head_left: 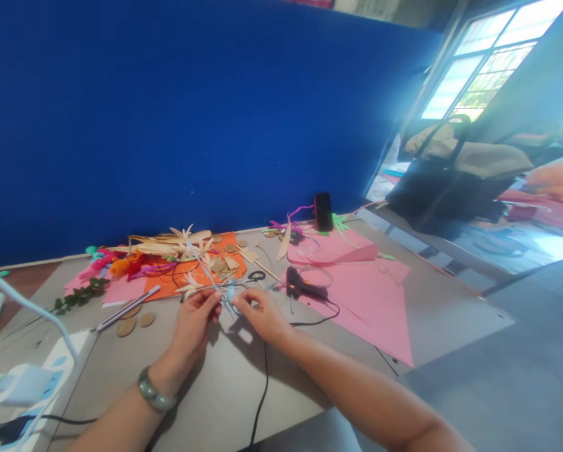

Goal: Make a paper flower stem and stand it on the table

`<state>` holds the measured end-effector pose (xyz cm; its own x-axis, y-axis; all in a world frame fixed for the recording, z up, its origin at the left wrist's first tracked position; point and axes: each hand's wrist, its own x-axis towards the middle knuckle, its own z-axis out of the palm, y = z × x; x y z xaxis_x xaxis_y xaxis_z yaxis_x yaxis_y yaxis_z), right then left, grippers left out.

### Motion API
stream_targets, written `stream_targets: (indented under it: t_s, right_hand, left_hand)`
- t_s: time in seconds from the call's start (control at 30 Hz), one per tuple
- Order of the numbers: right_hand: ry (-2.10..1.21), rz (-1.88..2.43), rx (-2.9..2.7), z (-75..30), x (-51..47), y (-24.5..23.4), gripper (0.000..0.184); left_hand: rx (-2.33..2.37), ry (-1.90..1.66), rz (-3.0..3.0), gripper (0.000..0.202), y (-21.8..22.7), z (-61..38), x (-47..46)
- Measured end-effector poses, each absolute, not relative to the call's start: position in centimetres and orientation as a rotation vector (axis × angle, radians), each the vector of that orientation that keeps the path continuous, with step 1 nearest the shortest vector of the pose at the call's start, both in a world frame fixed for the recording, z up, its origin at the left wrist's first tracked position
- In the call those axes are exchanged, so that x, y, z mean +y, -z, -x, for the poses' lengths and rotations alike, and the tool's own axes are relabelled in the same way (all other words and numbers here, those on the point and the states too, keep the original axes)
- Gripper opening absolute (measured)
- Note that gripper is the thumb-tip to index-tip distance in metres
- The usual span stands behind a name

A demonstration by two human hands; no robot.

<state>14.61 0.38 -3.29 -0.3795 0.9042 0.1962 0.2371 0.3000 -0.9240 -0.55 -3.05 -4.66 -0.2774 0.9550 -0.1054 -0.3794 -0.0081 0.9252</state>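
Note:
My left hand [197, 317] pinches a thin light-blue stem [206, 270], which slants up and away to a pale straw-coloured flower [183, 236]. My right hand [262, 312] is closed, thumb against fingers, on a small light-blue piece [231, 293] that looks like ribbon or tape. The two hands are close together above the table, and the blue piece meets the stem between them. Just beyond the fingers lie scissors with black handles [257, 275]. To the right of my right hand, a black glue gun [304, 286] rests on pink paper [361, 295].
Dried husks [168, 242], coloured pipe-cleaner shapes [121, 263] and orange paper [161, 285] lie at the back left. Several wooden discs [126, 327] and a pen [128, 307] are nearer. A power strip [62, 376] stands front left. A black cord [262, 402] crosses the table. A blue partition [191, 125] rises behind.

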Motion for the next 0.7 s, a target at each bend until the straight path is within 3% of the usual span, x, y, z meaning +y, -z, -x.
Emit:
stream_targets:
  t_s: [0.17,0.33,0.7]
  right_hand:
    - [-0.854,1.041,-1.921,-14.53,0.03,3.31,0.016]
    - [-0.813,1.048,-1.956,-14.43,0.16,3.58,0.012]
    - [-1.286,1.083,-1.747,-14.58,0.36,3.33,0.012]
  left_hand:
    - [1.176,-1.544,-0.749,0.029,4.34,0.25,-3.17]
    - [1.22,-1.519,-0.739,0.031,4.03,-0.19,-3.44]
    - [1.119,-1.493,-0.753,0.026,4.13,-0.16,-3.65]
